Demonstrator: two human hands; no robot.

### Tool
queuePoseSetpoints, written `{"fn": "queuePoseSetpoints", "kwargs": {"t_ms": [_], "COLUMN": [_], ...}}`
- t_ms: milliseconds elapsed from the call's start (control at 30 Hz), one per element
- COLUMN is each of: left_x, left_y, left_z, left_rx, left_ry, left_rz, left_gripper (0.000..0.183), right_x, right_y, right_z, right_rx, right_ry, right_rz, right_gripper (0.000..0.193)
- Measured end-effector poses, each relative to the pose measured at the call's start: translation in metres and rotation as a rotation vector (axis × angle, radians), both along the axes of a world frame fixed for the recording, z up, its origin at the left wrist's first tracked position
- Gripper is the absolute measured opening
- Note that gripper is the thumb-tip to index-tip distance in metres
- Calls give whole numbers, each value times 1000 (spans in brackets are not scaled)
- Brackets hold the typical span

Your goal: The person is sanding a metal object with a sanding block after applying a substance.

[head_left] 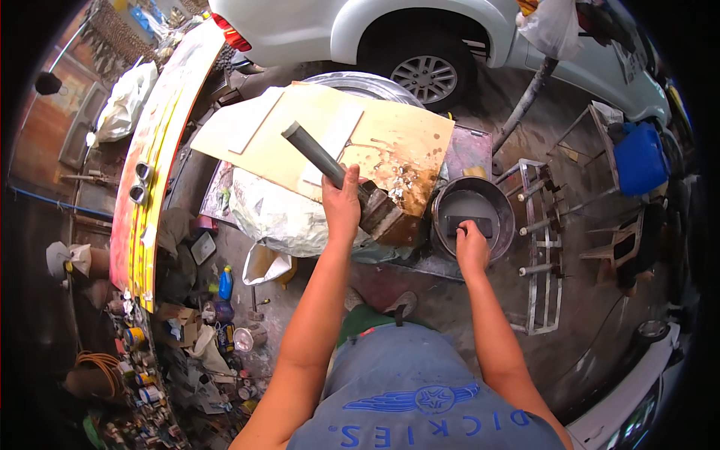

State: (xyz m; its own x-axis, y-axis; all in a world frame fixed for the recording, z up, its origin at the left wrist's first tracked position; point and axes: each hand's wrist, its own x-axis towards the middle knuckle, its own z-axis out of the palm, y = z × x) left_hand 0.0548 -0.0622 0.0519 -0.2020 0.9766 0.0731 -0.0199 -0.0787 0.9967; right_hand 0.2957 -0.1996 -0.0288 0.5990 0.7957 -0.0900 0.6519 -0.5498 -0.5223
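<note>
My left hand (343,204) is closed around a long dark grey tube-shaped part (313,152), held tilted above a brown board (412,139). A blocky brown and grey piece (381,216) sits at the part's lower end; I cannot tell how the two join. At the right, my right hand (472,246) pinches a dark rectangular pad (480,227) inside a round bucket (505,204). Cloudy grey water (469,204) fills the lower part of the bucket. Wet brown stains and pale flecks spread over the board beside it.
A white vehicle (292,30) with its wheel (426,77) stands beyond the table. A metal frame (541,247) lies right of the bucket, near a blue container (641,159). Yellow strips (142,225) lie on a long panel at left. Cans and a blue bottle (226,282) clutter the floor.
</note>
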Motion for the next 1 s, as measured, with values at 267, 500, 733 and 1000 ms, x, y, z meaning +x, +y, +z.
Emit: {"fn": "queuePoseSetpoints", "kwargs": {"t_ms": [267,500,733,1000], "left_x": [-13,-27,-16,24], "left_y": [30,46,20,-24], "left_z": [-15,-26,-2,25], "left_rx": [-111,-166,-236,-85], "left_ry": [-40,-116,-437,-109], "left_rz": [64,83,-218,-513], "left_gripper": [44,54,34,30], "right_x": [-2,-1,2,2], "right_y": [0,1,-1,-1], "right_z": [0,-7,-10,-11], "right_rx": [48,91,80,84], "right_ry": [-35,-40,-64,-78], "right_rz": [29,41,41,39], "right_gripper": [17,19,18,18]}}
